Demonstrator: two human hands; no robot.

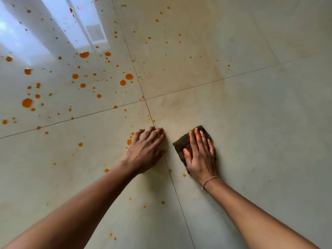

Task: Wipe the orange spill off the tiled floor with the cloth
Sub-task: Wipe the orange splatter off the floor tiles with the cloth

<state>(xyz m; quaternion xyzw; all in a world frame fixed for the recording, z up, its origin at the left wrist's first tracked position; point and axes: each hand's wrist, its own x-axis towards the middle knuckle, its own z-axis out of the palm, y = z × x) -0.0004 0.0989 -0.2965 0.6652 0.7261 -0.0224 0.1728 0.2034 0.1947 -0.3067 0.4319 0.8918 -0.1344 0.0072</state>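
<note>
Head view, left to right: far left and upper left, window glare [53, 24] reflects off the glossy tiled floor [260, 123], beige tiles split by thin dark grout lines [107, 109]. Orange spill [27, 102] is scattered as many separate drops, large and small, mostly over the left and upper-left tiles, thinner toward top centre; a few small drops lie near the bottom centre and around the left forearm. Left hand [145, 150] is planted on the floor at centre, over the grout line, fingers spread and slightly bent, holding nothing; one drop sits just beside its fingers on the left. Just right of it, not touching, lies the cloth [183, 142], dark brown, folded, flat on the tile to the right of the grout line. Right hand [201, 157] presses down on the cloth with straight fingers, palm covering most of it, with orange stain on the thumb tip and one finger. Thin thread band [209, 180] circles the right wrist. Right-side tiles show only faint yellowish smears, no drops.
</note>
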